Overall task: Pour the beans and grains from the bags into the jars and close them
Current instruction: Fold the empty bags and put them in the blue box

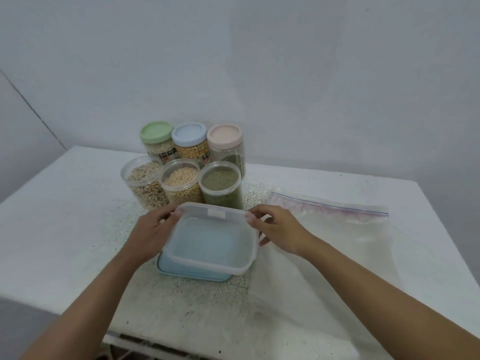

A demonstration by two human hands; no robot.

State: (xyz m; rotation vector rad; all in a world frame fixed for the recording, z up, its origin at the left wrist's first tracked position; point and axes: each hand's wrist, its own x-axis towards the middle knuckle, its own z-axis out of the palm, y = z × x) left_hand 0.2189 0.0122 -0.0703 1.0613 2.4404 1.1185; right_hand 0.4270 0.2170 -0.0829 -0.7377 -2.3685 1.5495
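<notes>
Hands meet over a square box at the middle of the white table. From my remote seat I see the left hand curled around the far left corner of a translucent lid, and the right hand grasping its far right corner, fingers clamped on the rim. The lid lies over a pale blue container, shifted a little to the right, so the container's near left edge shows beneath it. Whether it is pressed home I cannot tell.

Just behind stand six jars in two rows. The back row has a green-lidded jar, a blue-lidded jar and a pink-lidded jar. The front row holds a jar of beige grains, a jar of pale yellow beans and a jar of green beans; I cannot tell if clear lids cover them.

To the right, a flat clear zip bag lies on the table near the right hand. Spilled grains speckle the tabletop around the container.
</notes>
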